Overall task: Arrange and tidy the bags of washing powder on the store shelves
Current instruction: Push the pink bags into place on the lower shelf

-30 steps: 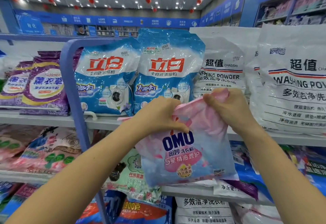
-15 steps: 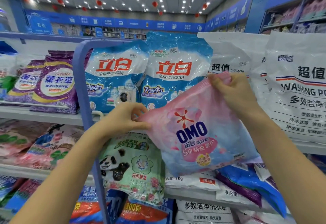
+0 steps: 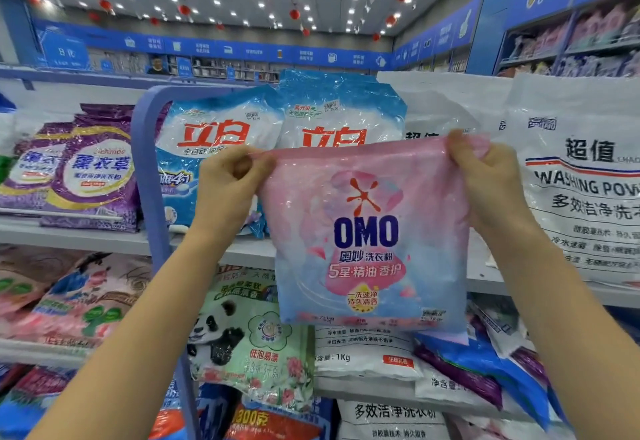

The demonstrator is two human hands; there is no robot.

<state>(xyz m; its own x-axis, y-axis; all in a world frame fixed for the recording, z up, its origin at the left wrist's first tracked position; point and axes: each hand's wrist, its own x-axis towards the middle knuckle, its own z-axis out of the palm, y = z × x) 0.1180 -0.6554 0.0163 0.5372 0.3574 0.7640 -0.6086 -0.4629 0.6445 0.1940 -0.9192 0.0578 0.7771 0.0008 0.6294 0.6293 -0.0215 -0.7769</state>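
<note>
fingers of the left hand and right hand pinch the top corners of the pink bag. it hangs upright in the air, long axis vertical, print facing the camera, in front of the shelf, covering part of two blue bags and a white sack.

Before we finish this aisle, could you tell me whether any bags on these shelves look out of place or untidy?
Yes. On the lower shelf at the right, the blue and purple bags lie slumped across one another rather than upright like the blue Liby bags above. The pink OMO bag is off the shelf, held by the left hand and right hand.
</note>
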